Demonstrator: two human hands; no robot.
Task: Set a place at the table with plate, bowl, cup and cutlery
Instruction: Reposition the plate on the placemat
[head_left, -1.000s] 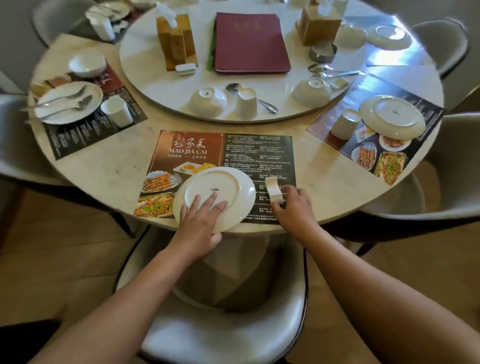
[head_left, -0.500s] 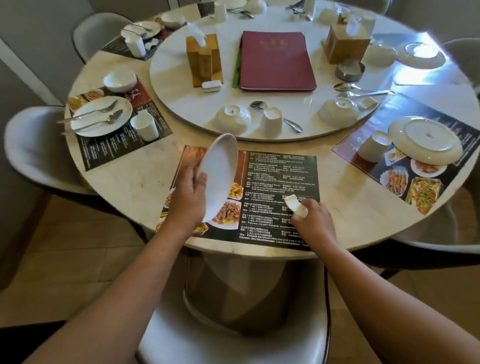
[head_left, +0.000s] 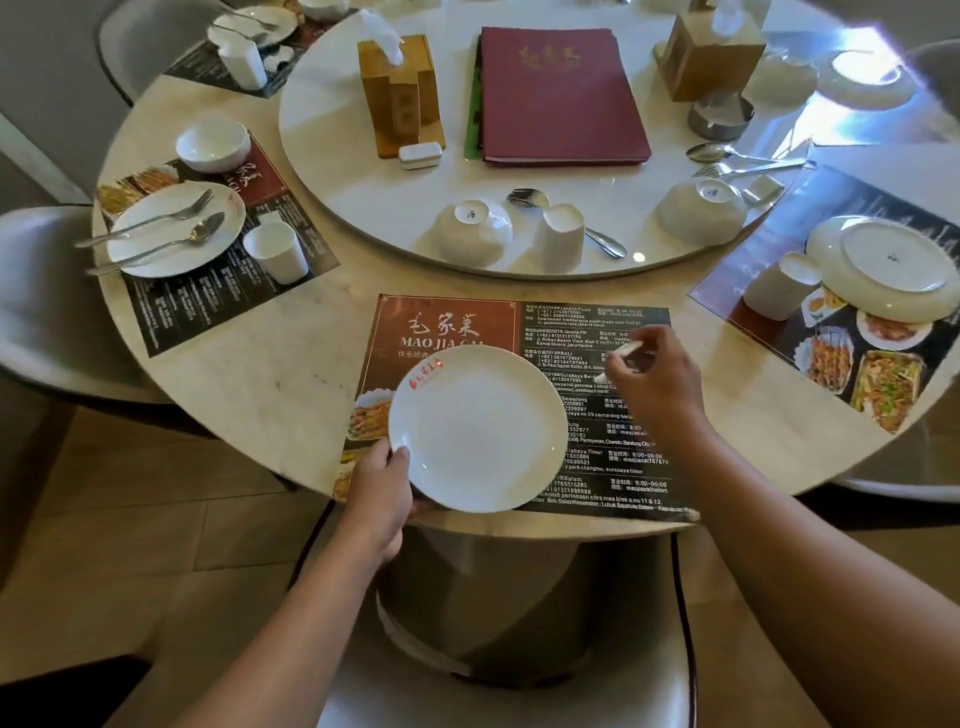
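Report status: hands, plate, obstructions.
Left hand grips plate rim, face up on placemat. Right hand pinches small white piece. Nothing blocking.

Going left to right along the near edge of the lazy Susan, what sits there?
Upside-down bowl → upside-down cup → spoon handle → second upside-down bowl.

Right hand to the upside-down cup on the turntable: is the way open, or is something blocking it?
Probably yes. The cup stands straight beyond the right hand with only bare placemat and table between, but that hand already pinches a small white piece, so its grip is occupied.
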